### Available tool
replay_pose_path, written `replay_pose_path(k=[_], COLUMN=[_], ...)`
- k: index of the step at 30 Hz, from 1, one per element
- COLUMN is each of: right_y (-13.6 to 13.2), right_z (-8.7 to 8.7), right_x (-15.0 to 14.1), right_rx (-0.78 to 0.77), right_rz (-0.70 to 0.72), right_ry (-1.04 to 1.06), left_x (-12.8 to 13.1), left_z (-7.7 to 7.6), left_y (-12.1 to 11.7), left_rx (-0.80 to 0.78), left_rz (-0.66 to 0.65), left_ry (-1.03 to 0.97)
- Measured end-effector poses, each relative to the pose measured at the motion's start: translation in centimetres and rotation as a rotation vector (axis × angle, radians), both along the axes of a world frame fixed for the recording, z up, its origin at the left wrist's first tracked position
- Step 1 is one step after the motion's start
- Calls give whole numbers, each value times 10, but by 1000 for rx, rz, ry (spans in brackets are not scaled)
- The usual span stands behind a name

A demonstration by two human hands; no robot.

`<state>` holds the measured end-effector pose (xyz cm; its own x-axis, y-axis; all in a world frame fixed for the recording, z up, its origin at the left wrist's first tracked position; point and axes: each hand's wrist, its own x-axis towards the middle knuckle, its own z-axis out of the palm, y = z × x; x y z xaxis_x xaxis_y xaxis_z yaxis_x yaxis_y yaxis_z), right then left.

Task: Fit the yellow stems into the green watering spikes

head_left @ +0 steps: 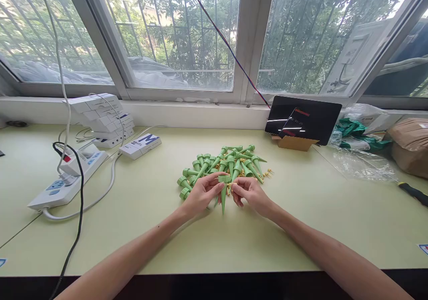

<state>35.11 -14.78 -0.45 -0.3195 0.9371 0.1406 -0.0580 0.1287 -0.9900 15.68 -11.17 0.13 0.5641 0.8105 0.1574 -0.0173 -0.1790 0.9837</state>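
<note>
My left hand (pixel 207 191) is closed on a green plastic watering spike (pixel 223 197), gripping it near its wide ribbed cap with the tapered tip pointing down. Close beside it, my right hand (pixel 249 195) pinches a small yellow plastic piece (pixel 231 184) against the spike's side, just below the cap. Whether the piece sits in the spike or only touches it, I cannot tell. Just beyond both hands lies a heap of similar green spikes (pixel 202 168), pointing in many directions. Small yellow pieces (pixel 268 173) are scattered at the heap's right edge.
On the left are a power strip (pixel 72 184) with cables, stacked white boxes (pixel 109 119) and a separate white box (pixel 140 146). A dark tablet (pixel 304 117) leans on a cardboard stand (pixel 297 143). To the right lie plastic bags (pixel 363 135), a brown package (pixel 411 144) and a black-handled tool (pixel 413 193).
</note>
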Motion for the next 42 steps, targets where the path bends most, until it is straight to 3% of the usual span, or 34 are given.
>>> replay_pose_path(k=[8, 14, 22, 31, 39, 42], right_y=[0, -2, -3, -4, 0, 1], right_z=[0, -2, -2, -1, 0, 1], right_x=[0, 0, 0, 0, 2, 3], right_rx=[37, 211, 366, 319, 37, 1], right_rz=[-16, -128, -223, -183, 19, 48], right_ry=[-27, -182, -333, -276, -43, -11], left_x=[3, 4, 4, 2, 0, 1], left_z=[0, -2, -6, 0, -3, -3], left_y=[-1, 1, 2, 0, 1, 0], left_rx=[-50, -183, -203, -101, 47, 69], left_rz=[7, -41, -67, -46, -14, -3], left_ry=[-23, -95, -123, -48, 18, 33])
